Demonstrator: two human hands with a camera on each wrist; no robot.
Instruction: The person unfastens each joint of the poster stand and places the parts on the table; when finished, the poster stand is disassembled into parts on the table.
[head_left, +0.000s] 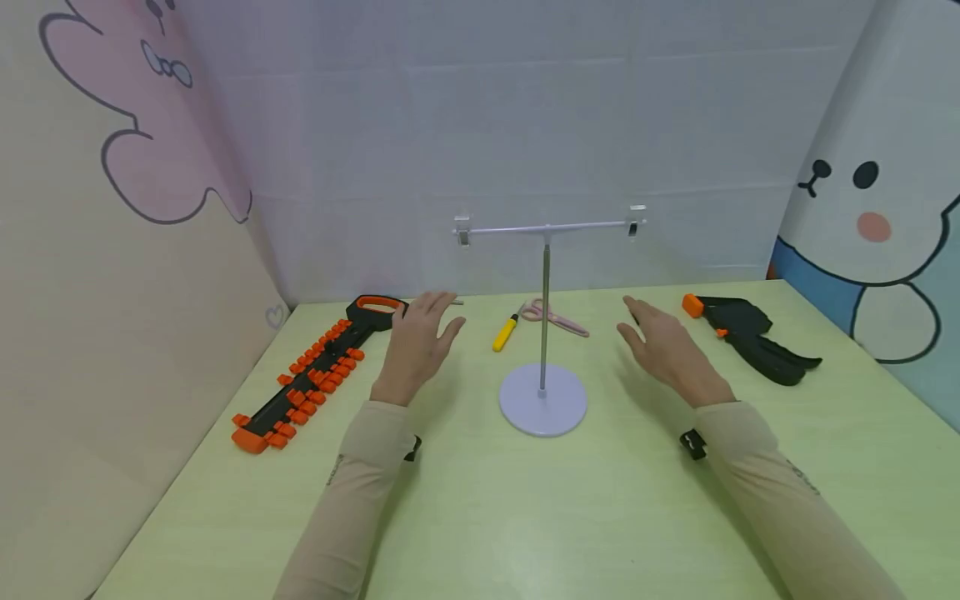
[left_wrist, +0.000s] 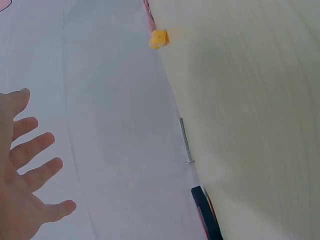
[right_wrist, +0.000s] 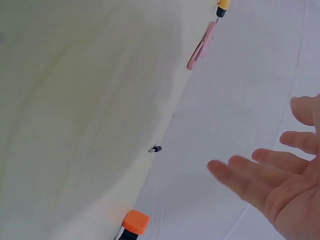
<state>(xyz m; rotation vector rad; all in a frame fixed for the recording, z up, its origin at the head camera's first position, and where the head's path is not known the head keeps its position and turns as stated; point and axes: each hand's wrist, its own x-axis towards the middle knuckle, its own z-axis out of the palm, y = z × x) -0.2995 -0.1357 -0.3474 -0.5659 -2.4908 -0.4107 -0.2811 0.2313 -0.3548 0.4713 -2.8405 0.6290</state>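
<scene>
My left hand (head_left: pixel 415 346) is held above the table, fingers spread, with nothing in it. It is nearest to a long black bar with orange clips (head_left: pixel 322 371) and a looped handle, which it overlaps in the head view. A thin metal rod with a flared end (left_wrist: pixel 186 142) lies beyond it. My right hand (head_left: pixel 667 346) hovers likewise, fingers extended and holding nothing. Near it lie a small dark-and-pale piece (right_wrist: pixel 155 149) and a black, orange-tipped curved piece (head_left: pixel 757 337). Between the hands stands a white T-shaped stand (head_left: pixel 544 333) with a round base.
Behind the stand lie a yellow-handled screwdriver (head_left: pixel 505 333) and pink scissors (head_left: pixel 558 319). Clear clips (head_left: pixel 462 229) sit at both ends of the stand's crossbar. Cloth walls (head_left: pixel 360 167) enclose the pale green table (head_left: pixel 525 517) at the back and sides.
</scene>
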